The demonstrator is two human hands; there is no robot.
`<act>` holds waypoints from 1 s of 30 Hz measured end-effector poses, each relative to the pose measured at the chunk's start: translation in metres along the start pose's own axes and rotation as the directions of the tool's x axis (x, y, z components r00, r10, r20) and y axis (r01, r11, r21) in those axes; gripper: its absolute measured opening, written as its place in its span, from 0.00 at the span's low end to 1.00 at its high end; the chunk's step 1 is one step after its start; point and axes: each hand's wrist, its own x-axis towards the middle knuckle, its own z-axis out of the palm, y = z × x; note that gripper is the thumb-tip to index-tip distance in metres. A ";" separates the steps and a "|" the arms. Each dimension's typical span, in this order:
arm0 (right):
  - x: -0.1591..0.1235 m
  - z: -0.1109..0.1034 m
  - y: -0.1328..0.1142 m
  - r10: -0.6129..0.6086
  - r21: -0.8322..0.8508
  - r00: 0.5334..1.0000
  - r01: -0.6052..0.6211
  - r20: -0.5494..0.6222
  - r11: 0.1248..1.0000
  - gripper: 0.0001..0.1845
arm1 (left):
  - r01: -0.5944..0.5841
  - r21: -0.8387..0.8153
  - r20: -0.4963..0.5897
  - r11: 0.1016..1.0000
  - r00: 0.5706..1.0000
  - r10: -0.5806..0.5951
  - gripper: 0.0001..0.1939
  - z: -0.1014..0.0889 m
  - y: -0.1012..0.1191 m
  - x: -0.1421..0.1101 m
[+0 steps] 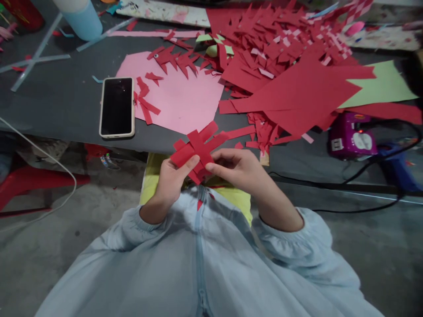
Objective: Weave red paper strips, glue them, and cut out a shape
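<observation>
Crossed red paper strips (197,143) held just beside the table (76,105), clamped under the thumb of the left hand (171,178), pinched by the curled fingers of the right hand (239,169), forearms angled inward.

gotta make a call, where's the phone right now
In the head view, the phone lies on the left part of the dark table, beside the left edge of the pink sheet, farther out than the left hand.
</observation>
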 end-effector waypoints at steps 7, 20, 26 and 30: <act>-0.007 -0.001 -0.002 -0.102 -0.237 0.994 0.111 0.050 0.965 0.16 | 0.011 -0.003 0.080 1.000 0.997 -0.010 0.15 -0.001 -0.001 0.000; -0.017 0.008 0.009 -0.085 -0.121 0.996 0.081 -0.029 0.989 0.19 | 0.000 -0.037 0.082 0.999 0.997 0.003 0.17 -0.001 0.003 -0.003; -0.015 0.019 0.014 -0.149 0.007 0.986 0.150 -0.074 0.989 0.17 | 0.000 0.038 0.151 0.999 0.989 -0.005 0.21 -0.001 0.003 -0.007; -0.017 0.016 0.011 -0.090 0.105 0.995 0.094 -0.048 0.990 0.18 | -0.026 0.094 0.186 0.995 0.982 0.008 0.24 -0.001 0.001 -0.009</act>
